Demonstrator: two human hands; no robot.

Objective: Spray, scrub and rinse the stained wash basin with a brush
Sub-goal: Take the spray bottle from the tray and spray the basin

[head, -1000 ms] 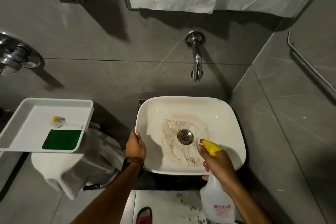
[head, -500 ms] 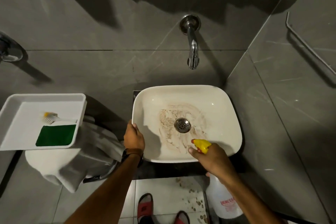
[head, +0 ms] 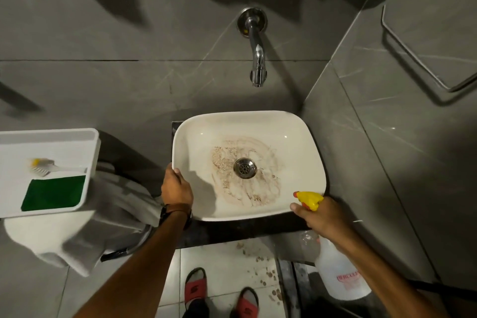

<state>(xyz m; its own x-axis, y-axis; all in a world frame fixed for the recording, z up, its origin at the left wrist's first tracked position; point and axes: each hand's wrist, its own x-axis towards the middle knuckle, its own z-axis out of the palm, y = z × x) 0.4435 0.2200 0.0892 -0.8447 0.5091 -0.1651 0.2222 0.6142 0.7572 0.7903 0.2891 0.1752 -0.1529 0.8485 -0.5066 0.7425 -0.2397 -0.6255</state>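
Grey tiled bathroom. The wash basin [head: 296, 137] is brown around its drain [head: 245, 168]. At 5 o'clock the right hand [head: 320, 217] squeezes the spray bottle [head: 340, 273]. At 8 o'clock the left hand [head: 176, 187] grips the rim. The brush [head: 44, 166] waits in the tray [head: 51, 137] at 9 o'clock. Scrubbing and rinsing are left.

Dim; hard shadows; warped, blurred edges

This is a bathroom or washroom. Grey wall tiles [head: 103, 85] cover the walls on every side. A white wash basin [head: 296, 137] sits under the left hand's [head: 176, 187] hold on its rim, and a chrome tap [head: 256, 57] juts from the wall beyond that hold. A pale tiled floor [head: 222, 261] lies below.
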